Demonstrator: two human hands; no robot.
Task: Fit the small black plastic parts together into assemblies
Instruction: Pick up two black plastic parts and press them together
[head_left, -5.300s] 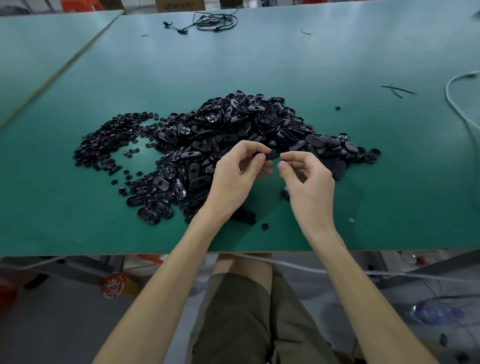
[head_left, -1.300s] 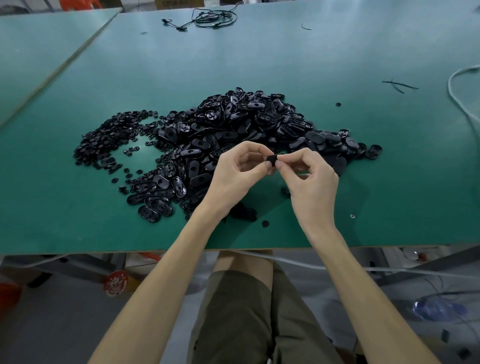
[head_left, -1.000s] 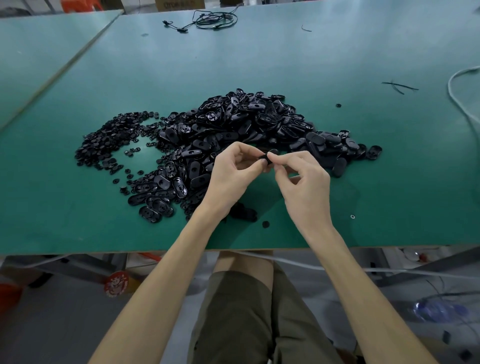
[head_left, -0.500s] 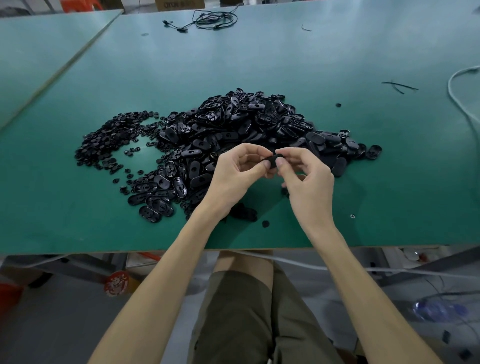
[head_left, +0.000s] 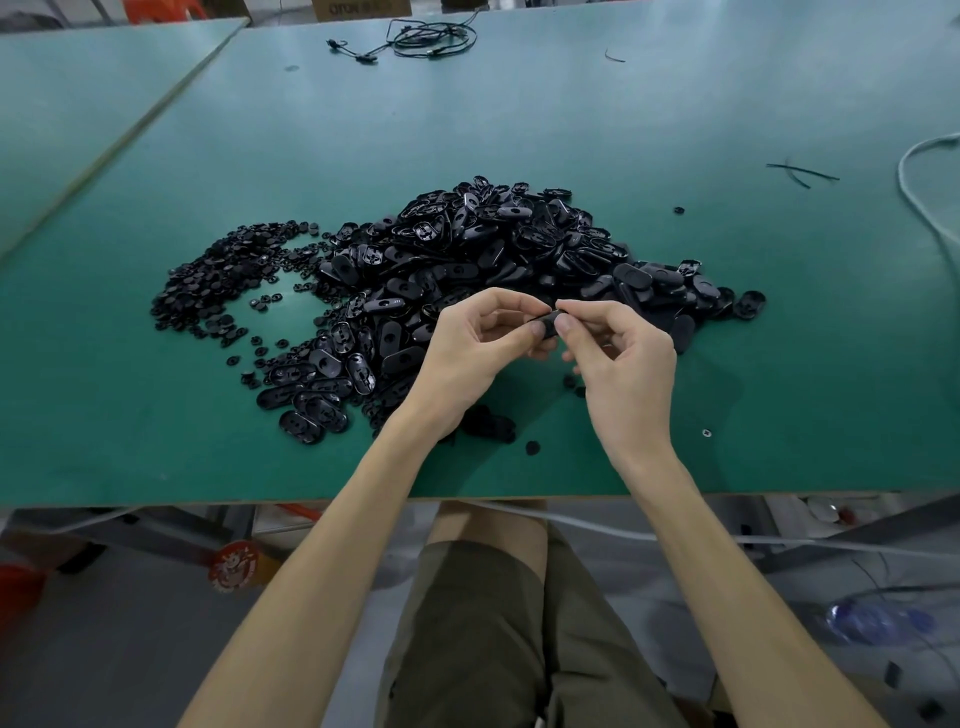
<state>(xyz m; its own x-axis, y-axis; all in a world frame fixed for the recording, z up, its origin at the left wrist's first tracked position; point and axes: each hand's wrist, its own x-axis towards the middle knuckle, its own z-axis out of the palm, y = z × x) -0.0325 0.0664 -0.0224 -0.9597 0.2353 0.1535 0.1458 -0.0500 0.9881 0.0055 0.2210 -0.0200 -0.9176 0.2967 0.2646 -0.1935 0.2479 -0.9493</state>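
A big heap of black oval plastic parts (head_left: 488, 260) lies on the green table (head_left: 519, 119). A flatter spread of small round black parts (head_left: 218, 280) lies to its left. My left hand (head_left: 467, 353) and my right hand (head_left: 618, 358) meet just in front of the heap, above the table. Between their fingertips they pinch one small black part (head_left: 546, 323), my left thumb and forefinger on its left side and my right thumb and forefinger on its right. Most of the part is hidden by my fingers.
A few loose black parts (head_left: 493, 428) lie under my wrists near the table's front edge. A coil of black cable (head_left: 431, 39) sits at the far edge, black wire scraps (head_left: 797, 171) at the right, and a white cable (head_left: 919, 192) runs along the right side.
Five seconds ago my fingertips were apart. They have since closed together on the small black part and have made only small adjusting movements in the last second.
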